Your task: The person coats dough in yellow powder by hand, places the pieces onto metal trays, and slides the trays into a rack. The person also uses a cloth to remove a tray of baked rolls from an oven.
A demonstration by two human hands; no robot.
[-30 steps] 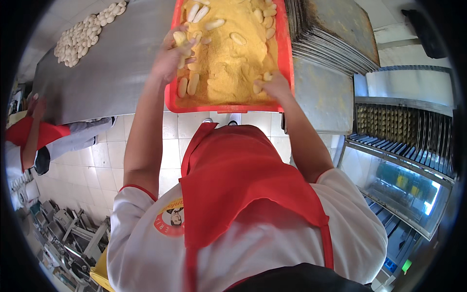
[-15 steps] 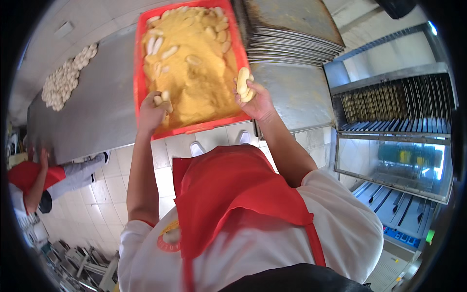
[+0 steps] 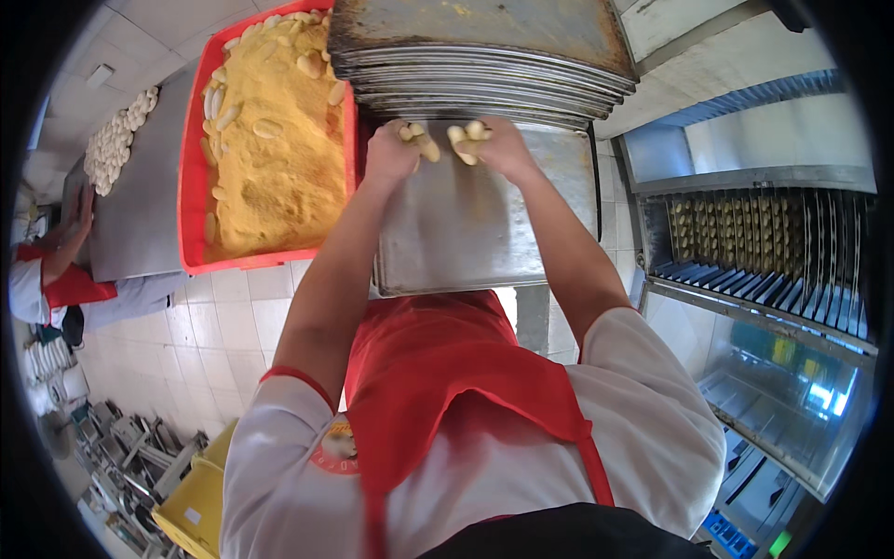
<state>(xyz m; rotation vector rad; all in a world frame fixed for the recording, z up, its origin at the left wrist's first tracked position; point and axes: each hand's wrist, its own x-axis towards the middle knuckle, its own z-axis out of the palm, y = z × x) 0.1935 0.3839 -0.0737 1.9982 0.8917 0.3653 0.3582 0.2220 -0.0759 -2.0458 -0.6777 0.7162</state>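
Note:
My left hand (image 3: 393, 154) is closed on pale dough rolls (image 3: 427, 146), which stick out past the fingertips. A short way to its right, my right hand (image 3: 505, 149) grips more dough rolls (image 3: 459, 143). Both hands hang over the far part of a flat metal baking tray (image 3: 447, 238). Left of the tray stands a red plastic bin (image 3: 191, 219) full of yellow crumbs (image 3: 284, 186). Several dough rolls (image 3: 268, 128) lie on the crumbs, mostly at the far end and along the left side.
Stacked metal trays (image 3: 484, 74) rise just beyond my hands. A steel table (image 3: 140, 219) bears a pile of white dough pieces (image 3: 121, 140) at the far left, with another person (image 3: 65, 279) beside it. To the right is a rack of loaded trays (image 3: 736, 233). A yellow crate (image 3: 196, 503) sits lower left.
Both hands have left the red bin and moved right, over the baking tray, with dough rolls in them. My body and the view have shifted right too.

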